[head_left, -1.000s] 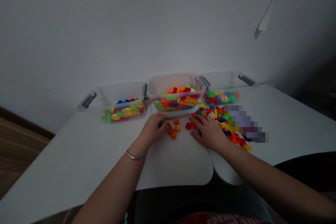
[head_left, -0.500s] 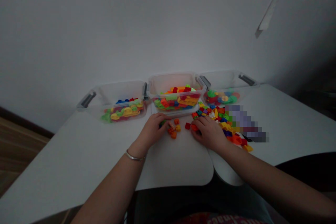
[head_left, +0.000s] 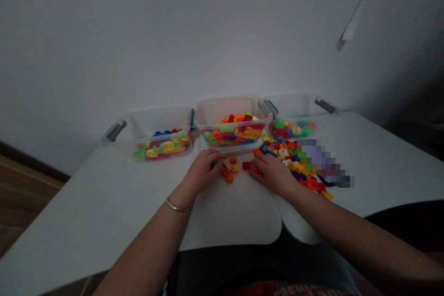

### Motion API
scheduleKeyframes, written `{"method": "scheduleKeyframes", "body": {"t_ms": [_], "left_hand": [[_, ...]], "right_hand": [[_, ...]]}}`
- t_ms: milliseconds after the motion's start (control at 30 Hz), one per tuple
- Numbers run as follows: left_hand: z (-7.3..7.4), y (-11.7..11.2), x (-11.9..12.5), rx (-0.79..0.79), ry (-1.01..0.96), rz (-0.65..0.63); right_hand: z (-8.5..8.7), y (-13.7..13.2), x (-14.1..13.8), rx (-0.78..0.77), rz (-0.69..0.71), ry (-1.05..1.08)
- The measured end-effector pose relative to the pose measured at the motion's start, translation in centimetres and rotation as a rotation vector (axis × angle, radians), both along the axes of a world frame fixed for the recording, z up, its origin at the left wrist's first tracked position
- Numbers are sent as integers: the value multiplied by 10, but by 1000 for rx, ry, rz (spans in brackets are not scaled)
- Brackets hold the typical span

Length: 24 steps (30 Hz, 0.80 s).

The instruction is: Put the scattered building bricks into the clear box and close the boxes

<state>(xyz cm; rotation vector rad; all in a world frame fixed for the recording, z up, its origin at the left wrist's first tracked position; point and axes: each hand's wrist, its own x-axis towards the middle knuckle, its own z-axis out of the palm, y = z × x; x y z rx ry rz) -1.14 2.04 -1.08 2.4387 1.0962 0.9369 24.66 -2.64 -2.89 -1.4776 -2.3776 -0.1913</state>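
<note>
My left hand (head_left: 204,169) rests on the white table beside a little cluster of orange building blocks (head_left: 228,176). Its fingers and thumb are stretched out and apart, with a green block (head_left: 215,163) partly visible under them. A pinkish block (head_left: 227,164) and a yellow-orange block (head_left: 235,168) lie by the fingertips. At the left edge of a colourful block pile (head_left: 301,166), my right hand (head_left: 273,173) has its fingers bent round an orange block (head_left: 258,169), partly hidden by them. Just left of these fingertips sits a red block (head_left: 246,165).
Three clear plastic bins line the wall: a left bin (head_left: 156,113) and a middle bin (head_left: 229,101) with colourful pieces, and a right bin (head_left: 294,99) with round pieces. A pixelated flat item (head_left: 321,162) lies right of the pile. The white table (head_left: 236,217) has a rounded front edge.
My right hand has shifted slightly left, and the red block beside it has slid a little left. My left hand stays in place.
</note>
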Motion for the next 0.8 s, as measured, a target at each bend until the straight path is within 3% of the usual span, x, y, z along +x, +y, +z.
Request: {"method": "scheduleKeyframes", "body": {"t_ms": [200,567,700,800], "left_hand": [[0,1,0,4,13,18],[-1,5,-2,31,-20,45],[1,4,-2,27,-19,49],[1,2,-3,42,13,53]], "right_hand": [[5,7,-11,36,51,104],[5,31,-66,-135,119,212],[12,31,-64,-90,141,229],[25,27,-45,-18,45,240]]}}
